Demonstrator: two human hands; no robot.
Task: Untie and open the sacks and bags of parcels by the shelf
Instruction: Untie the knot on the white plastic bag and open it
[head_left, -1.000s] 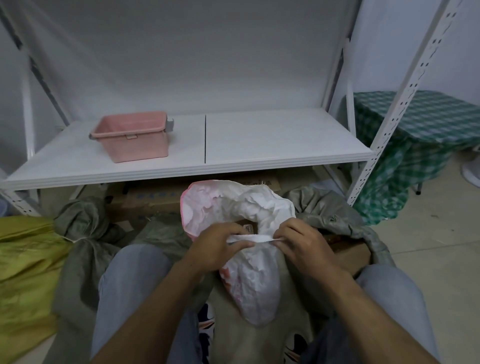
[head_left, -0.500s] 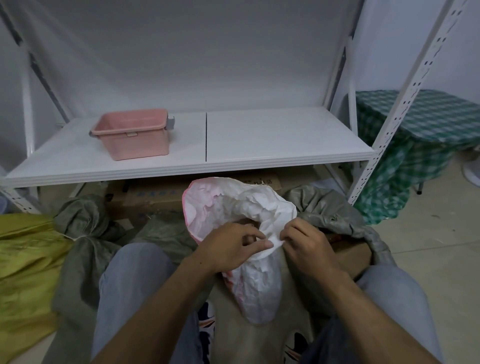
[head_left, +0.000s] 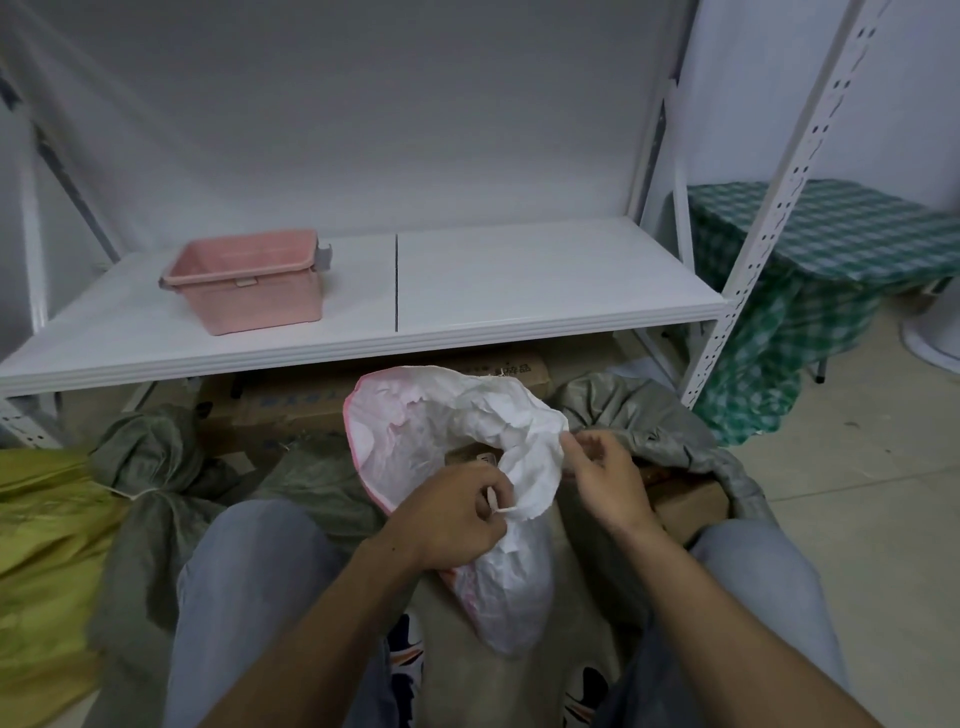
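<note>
1. Below the shelf (head_left: 519, 280), in the middle of the frame, a white bag (head_left: 457, 441) with a pink edge stood between the person's knees. Its mouth was partly open.
2. The left hand (head_left: 452, 514) sat at the near side of the bag, in the lower middle of the frame. Its fingers were curled tight and pinched a thin white string (head_left: 503, 510) that came off the bag.
3. The right hand (head_left: 605, 478) was just right of the bag's mouth. Its fingers were bent and pinched the crinkly rim.
4. Something brown showed inside the bag. It may have been a box, but it was hard to tell.
5. The step in hand looked like getting the string off and pulling the mouth wide. This bag seemed almost done.
6. Next, the hands would likely need to pull the rim apart both ways. They should go softly, since the thin bag could rip.
7. At the left of the frame, a grey-green sack (head_left: 150, 467) was tied shut with a cord round its neck. It touched a yellow sack (head_left: 41, 519). That knot looked like a later job.
</note>
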